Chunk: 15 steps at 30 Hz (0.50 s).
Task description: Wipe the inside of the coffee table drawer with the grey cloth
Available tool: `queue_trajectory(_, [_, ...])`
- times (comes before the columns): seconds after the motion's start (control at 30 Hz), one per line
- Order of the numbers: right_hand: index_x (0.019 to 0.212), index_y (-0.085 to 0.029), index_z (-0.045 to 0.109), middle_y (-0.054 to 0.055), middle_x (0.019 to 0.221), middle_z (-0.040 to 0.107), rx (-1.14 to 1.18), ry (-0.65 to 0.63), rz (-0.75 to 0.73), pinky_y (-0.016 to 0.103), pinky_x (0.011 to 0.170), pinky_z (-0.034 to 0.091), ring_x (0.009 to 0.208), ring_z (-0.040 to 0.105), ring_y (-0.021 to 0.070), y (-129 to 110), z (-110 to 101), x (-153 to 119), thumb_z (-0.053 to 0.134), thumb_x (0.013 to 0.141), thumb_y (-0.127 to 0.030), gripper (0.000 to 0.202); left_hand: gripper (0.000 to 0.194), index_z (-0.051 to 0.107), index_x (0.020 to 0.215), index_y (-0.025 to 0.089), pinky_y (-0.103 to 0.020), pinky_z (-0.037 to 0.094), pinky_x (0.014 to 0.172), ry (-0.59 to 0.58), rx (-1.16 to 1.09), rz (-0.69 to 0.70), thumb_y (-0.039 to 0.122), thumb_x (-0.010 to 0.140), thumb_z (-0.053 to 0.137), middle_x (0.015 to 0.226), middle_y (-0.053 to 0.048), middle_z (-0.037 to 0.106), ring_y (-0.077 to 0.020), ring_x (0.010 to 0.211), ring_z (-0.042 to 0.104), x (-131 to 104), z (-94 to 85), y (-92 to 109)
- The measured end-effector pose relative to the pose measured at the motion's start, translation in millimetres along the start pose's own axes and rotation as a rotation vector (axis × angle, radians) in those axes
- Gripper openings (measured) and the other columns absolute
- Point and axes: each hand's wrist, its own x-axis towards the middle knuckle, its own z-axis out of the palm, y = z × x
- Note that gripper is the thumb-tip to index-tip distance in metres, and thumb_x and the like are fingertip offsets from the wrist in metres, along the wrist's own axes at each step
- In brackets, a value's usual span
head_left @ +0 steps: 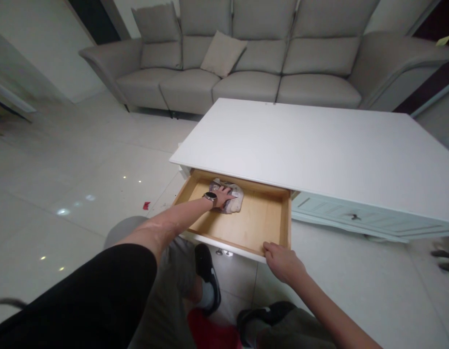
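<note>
A light wooden drawer (258, 215) is pulled out of the white coffee table (311, 145). Inside it, towards the left and back, lies a crumpled cloth (232, 205) in pale and dark patches. My left hand (222, 196), with a watch on the wrist, rests on the cloth with fingers spread and pressed down. At the drawer's front right corner, my right hand (282, 261) is closed over the top edge of the front panel, the thumb side on the rim. Part of the cloth is hidden under my left hand.
A long grey sofa (253, 87) with a beige cushion (223, 54) stands behind the table. A shut drawer front (336, 215) is to the right. Below are my feet in black shoes (208, 276) and something red (213, 332). A red scrap (146, 205) lies on the tiles.
</note>
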Motion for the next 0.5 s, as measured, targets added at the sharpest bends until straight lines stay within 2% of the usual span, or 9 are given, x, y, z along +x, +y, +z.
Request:
queue_trajectory(0.13, [0.102,-0.022,0.058,0.01,0.113,0.069,-0.008,-0.006,0.012,0.039,0.079,0.042,0.105,0.065,0.0281,-1.4,-1.0,-0.5,0.025,0.098,-0.028,0.033,0.095,0.04,0.151,0.045,-0.058,0.041,0.102,0.005,-0.015,0.075,0.039,0.067,0.085,0.161,-0.008,0.029,-0.0445,0.137,0.033,37.1,-8.0,62.2])
queue_trajectory(0.23, [0.103,-0.022,0.059,0.011,0.114,0.069,-0.018,-0.003,0.021,0.042,0.08,0.043,0.105,0.065,0.0294,-3.1,-2.4,-1.6,0.026,0.098,-0.029,0.034,0.083,0.041,0.15,0.048,-0.064,0.041,0.1,0.046,-0.039,0.108,0.042,0.076,0.078,0.16,-0.008,0.031,-0.0451,0.137,0.032,63.5,-14.3,113.9])
queue_trajectory(0.33, [0.105,-0.022,0.059,0.011,0.116,0.069,-0.015,0.001,0.018,0.043,0.081,0.044,0.106,0.065,0.0299,-4.1,-3.1,-2.5,0.026,0.098,-0.028,0.035,0.075,0.041,0.149,0.052,-0.071,0.04,0.097,0.061,-0.077,0.127,0.038,0.081,0.07,0.161,-0.005,0.031,-0.0446,0.135,0.033,83.3,-20.5,158.8])
queue_trajectory(0.4, [0.106,-0.022,0.06,0.011,0.116,0.069,-0.008,0.011,0.009,0.044,0.082,0.044,0.106,0.065,0.0299,-4.2,-2.9,-2.6,0.026,0.098,-0.027,0.035,0.071,0.044,0.148,0.051,-0.072,0.044,0.092,0.055,-0.075,0.128,0.032,0.083,0.065,0.16,-0.006,0.031,-0.0446,0.135,0.033,91.0,-23.7,178.1])
queue_trajectory(0.5, [0.106,-0.022,0.061,0.011,0.116,0.069,-0.001,0.037,0.008,0.044,0.082,0.044,0.106,0.065,0.0298,-3.9,-2.4,-2.4,0.026,0.098,-0.029,0.036,0.068,0.048,0.147,0.045,-0.067,0.05,0.086,0.052,-0.049,0.146,0.033,0.082,0.066,0.158,-0.01,0.034,-0.0446,0.134,0.033,94.5,-24.4,187.2])
